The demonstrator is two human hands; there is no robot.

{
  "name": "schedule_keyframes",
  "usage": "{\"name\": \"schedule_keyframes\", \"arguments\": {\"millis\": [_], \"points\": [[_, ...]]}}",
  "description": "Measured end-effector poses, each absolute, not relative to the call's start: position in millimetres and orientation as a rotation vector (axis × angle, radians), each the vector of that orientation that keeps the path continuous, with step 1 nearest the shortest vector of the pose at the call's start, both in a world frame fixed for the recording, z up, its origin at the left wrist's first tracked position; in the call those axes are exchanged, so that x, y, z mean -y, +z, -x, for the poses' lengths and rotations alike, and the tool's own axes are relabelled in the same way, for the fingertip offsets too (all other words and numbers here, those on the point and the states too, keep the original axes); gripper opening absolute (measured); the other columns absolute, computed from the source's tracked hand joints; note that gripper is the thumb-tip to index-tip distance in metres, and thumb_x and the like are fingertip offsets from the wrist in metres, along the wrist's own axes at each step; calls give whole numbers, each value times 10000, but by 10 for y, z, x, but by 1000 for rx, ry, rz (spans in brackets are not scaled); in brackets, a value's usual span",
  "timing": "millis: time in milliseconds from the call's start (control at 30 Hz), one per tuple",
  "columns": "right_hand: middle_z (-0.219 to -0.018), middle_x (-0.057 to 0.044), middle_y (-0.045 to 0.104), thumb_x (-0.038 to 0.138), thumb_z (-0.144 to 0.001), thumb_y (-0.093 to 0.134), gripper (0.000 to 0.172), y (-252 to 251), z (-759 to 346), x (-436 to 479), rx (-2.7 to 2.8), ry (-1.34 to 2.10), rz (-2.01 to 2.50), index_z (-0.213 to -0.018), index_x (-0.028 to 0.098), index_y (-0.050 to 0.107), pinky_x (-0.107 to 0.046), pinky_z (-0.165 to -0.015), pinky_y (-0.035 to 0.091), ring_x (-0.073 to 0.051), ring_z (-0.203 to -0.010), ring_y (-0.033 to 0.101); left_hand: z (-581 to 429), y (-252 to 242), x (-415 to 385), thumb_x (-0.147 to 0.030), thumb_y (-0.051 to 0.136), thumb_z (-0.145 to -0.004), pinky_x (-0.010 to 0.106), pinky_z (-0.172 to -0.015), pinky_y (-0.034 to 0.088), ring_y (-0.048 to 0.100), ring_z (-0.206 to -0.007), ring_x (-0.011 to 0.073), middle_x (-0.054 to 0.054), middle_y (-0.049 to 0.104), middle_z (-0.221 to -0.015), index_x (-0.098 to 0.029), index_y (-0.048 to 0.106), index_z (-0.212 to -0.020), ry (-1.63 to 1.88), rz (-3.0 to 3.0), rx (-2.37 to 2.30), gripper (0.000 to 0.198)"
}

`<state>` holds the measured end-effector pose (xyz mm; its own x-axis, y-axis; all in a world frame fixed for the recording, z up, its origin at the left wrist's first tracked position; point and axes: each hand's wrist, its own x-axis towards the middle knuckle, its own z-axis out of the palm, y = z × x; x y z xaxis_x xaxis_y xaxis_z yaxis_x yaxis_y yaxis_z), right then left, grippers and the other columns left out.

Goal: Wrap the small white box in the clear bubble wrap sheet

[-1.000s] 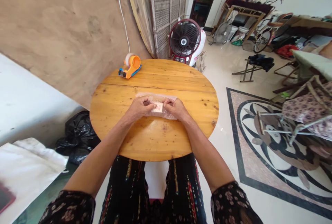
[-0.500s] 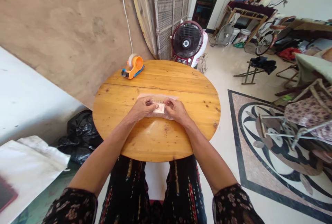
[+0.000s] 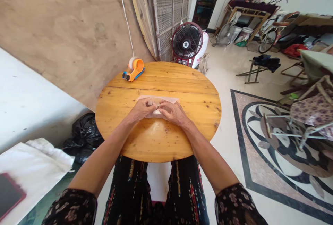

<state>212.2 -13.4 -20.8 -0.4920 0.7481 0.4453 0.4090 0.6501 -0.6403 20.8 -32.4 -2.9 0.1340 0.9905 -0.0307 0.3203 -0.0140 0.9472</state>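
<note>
On the round yellow-brown wooden worktop (image 3: 156,141), the person's left hand (image 3: 141,109) and right hand (image 3: 175,113), fingers half curled and tips almost meeting, partly cover a small white rectangular block (image 3: 157,111) on translucent plastic film (image 3: 172,99); whether either grips it cannot be told. The step seems to be fingertip work at block and film, and the next move calls for steady, even pressure. Beyond stand an orange-and-blue tape dispenser (image 3: 136,69) and a dark-red round fan (image 3: 186,41).
</note>
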Motion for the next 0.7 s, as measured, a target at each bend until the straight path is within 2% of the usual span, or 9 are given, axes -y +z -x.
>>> {"name": "schedule_keyframes", "arguments": {"millis": [200, 500, 700], "points": [[-1112, -23, 725, 293, -862, 572, 204, -228, -2118, 130, 2156, 599, 920, -1006, 256, 712, -341, -1001, 457, -196, -1097, 654, -193, 21, 289, -450, 675, -651, 213, -524, 322, 473, -580, 107, -24, 540, -635, -169, 511, -665, 905, -1500, -1371, 326], [-1167, -24, 708, 260, -836, 598, 203, -201, -2127, 144, 2159, 610, 975, -998, 256, 720, -351, -1023, 456, -194, -1119, 649, 42, 7, 315, -464, 643, -680, 216, -461, 219, 331, -475, 76, -59, 390, -534, -184, 458, -603, 758, -1592, -1479, 344], [-1194, -17, 695, 263, -852, 594, 186, -177, -2130, 162, 2184, 591, 1018, -996, 266, 712, -372, -1010, 453, -203, -1053, 681, 156, 2, 391, -468, 635, -659, 215, -459, 250, 379, -476, 92, -46, 429, -517, -186, 482, -573, 741, -1554, -1683, 332]]}}
